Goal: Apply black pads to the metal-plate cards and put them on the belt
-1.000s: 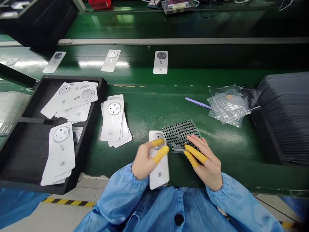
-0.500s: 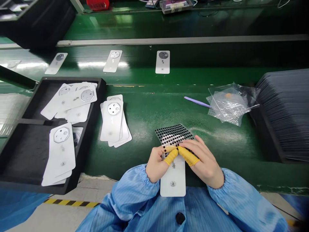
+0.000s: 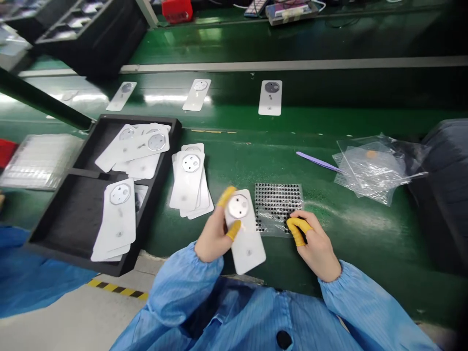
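Note:
My left hand [image 3: 214,234], with yellow finger cots, holds a white phone back cover [image 3: 245,234] tilted above the green table's near edge; its round camera cutout faces up. My right hand [image 3: 313,243] rests on the near right corner of a clear sheet of small black dots [image 3: 278,207], its yellow-capped fingertips pinched on the sheet. A fanned stack of white covers [image 3: 190,183] lies just left of my left hand.
A black tray [image 3: 66,209] at the left holds more white covers [image 3: 117,219]. Three covers [image 3: 270,97] lie spaced along the green belt behind. A purple tweezer [image 3: 317,162] and crumpled clear bags [image 3: 376,168] lie at the right, beside a dark stack [image 3: 448,180].
My hands have parted: the left hand swung the cover out to the left and up, and the right hand went back onto the dot sheet. The view shifted left.

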Tool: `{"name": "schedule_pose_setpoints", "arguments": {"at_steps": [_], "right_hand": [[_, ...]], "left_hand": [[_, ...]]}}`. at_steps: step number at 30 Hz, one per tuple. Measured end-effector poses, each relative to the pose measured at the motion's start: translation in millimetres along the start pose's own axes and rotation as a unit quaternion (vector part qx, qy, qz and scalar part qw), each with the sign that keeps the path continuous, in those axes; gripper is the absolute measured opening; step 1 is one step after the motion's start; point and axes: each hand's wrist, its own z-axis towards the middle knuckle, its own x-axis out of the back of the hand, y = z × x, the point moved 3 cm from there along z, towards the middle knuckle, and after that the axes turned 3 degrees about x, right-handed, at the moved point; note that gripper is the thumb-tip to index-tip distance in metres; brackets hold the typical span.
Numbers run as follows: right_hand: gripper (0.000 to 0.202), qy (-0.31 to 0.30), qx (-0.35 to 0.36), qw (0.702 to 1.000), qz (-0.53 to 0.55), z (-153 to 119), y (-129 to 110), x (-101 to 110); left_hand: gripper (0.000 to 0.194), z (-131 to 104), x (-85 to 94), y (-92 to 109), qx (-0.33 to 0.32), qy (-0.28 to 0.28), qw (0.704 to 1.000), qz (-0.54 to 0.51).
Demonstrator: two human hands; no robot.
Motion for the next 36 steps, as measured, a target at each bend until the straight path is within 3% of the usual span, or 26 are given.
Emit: {"name": "schedule_pose_setpoints", "arguments": {"at_steps": [2, 4, 7, 9, 13, 20, 24, 28, 33, 36], "right_hand": [[0.020, 0.002, 0.022, 0.999, -0.036, -0.6, 3.1, 5.5], [0.023, 0.037, 0.040, 0.996, -0.068, 4.8, -3.8, 15.6], [0.028, 0.107, 0.051, 0.991, -0.067, 21.2, -35.2, 31.6], [0.031, 0.115, 0.056, 0.990, -0.056, 33.0, -60.8, 34.4], [0.033, 0.102, 0.073, 0.991, -0.048, 42.2, -87.0, 24.3], [0.047, 0.048, 0.087, 0.994, -0.049, 35.1, -79.6, 25.5], [0.049, -0.005, 0.149, 0.984, -0.102, 37.0, -84.7, 26.6], [0.056, -0.071, 0.151, 0.977, -0.133, 32.8, -88.0, 20.7], [0.058, -0.059, 0.134, 0.989, -0.036, 28.6, -81.3, 16.6], [0.056, -0.019, 0.133, 0.990, 0.036, 29.4, -77.6, 18.7]], "left_hand": [[0.095, -10.4, 22.2, 10.5, 0.006, 0.084, 0.996, -0.021], [0.098, -19.8, 27.7, 22.7, 0.020, 0.129, 0.991, -0.034], [0.066, -24.9, 7.2, 37.7, 0.011, 0.110, 0.993, -0.032], [0.044, -25.3, -14.3, 44.1, -0.015, 0.073, 0.997, -0.025], [0.041, -28.3, -42.3, 53.8, -0.080, 0.031, 0.996, 0.001], [0.020, -30.9, -44.6, 61.6, -0.116, 0.055, 0.988, 0.089], [0.019, -30.3, -44.6, 58.7, -0.112, 0.064, 0.989, 0.073], [0.023, -27.4, -46.8, 57.2, -0.099, 0.032, 0.994, 0.032], [0.013, -21.6, -51.8, 56.7, -0.059, 0.009, 0.998, -0.033], [0.025, -21.0, -55.0, 57.2, -0.033, -0.002, 0.994, -0.101]]}}
